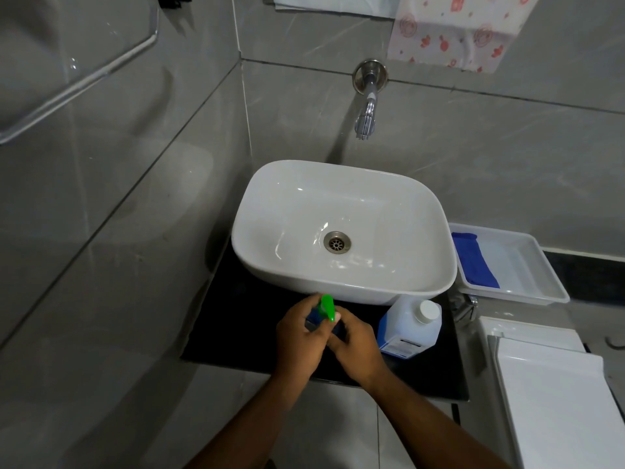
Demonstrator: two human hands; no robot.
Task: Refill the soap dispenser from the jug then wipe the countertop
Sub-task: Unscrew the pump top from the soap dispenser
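The 2 hands meet at the front edge of the black table (pixel 236 333), nearest the camera. The left hand (pixel 299 336) wraps around the soap dispenser (pixel 326 314), a small blue bottle with a green pump head that stands out above the fingers. The right hand (pixel 356 346) closes on the same bottle from the other side, with its fingers near the base of the pump. Whether the pump is being unscrewed or merely steadied cannot be determined, because the hands cover the neck.

Task progress: early. The jug (pixel 411 328) stands on the table just right of the hands, and its white cap is on, so no pouring appears to have begun. Remaining steps: open the dispenser, uncap the jug, pour, reclose both, then wipe the table.

Surroundings: the white basin (pixel 341 184) sits directly behind the hands, below a wall tap (pixel 367 113). A white tray (pixel 527 265) right of the basin holds a folded blue cloth (pixel 473 260), the likely wiping item. The basin overhangs the working area, which leaves little table space for pouring. The jug is close to the right hand and could be knocked.
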